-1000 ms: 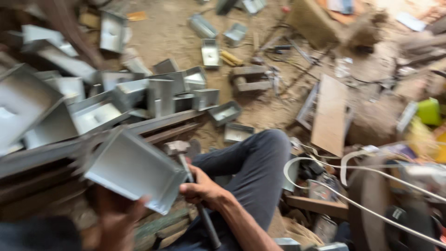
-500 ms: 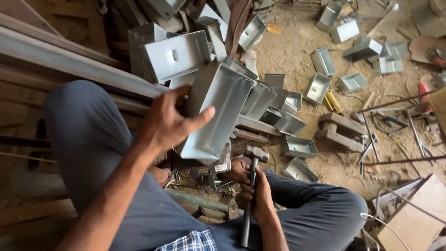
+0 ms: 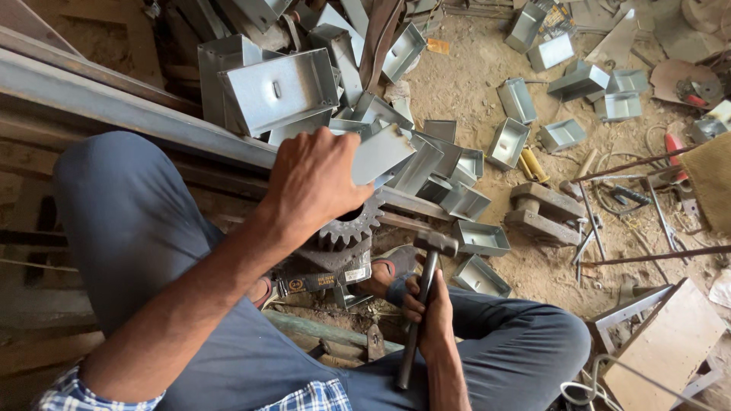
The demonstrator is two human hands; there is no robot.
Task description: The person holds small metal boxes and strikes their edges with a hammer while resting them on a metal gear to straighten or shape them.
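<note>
My left hand (image 3: 316,179) grips a folded grey sheet-metal bracket (image 3: 377,152) and holds it over a large toothed gear (image 3: 352,226). My right hand (image 3: 430,312) is closed around the handle of a steel hammer (image 3: 434,245), whose head hovers just right of the gear. I sit with my knees in dark trousers on either side of the gear. A pile of similar metal brackets (image 3: 278,87) lies right behind the left hand.
A long steel beam (image 3: 114,103) runs along the left. More loose brackets (image 3: 510,141) are scattered over the sandy floor, with wooden blocks (image 3: 544,213), thin rods (image 3: 640,164), a yellow-handled tool (image 3: 533,164) and a board (image 3: 670,350) to the right.
The left hand has brought the bracket down from an upright hold to the gear. The hammer head has shifted to the right, close to the gear. The view has moved a little.
</note>
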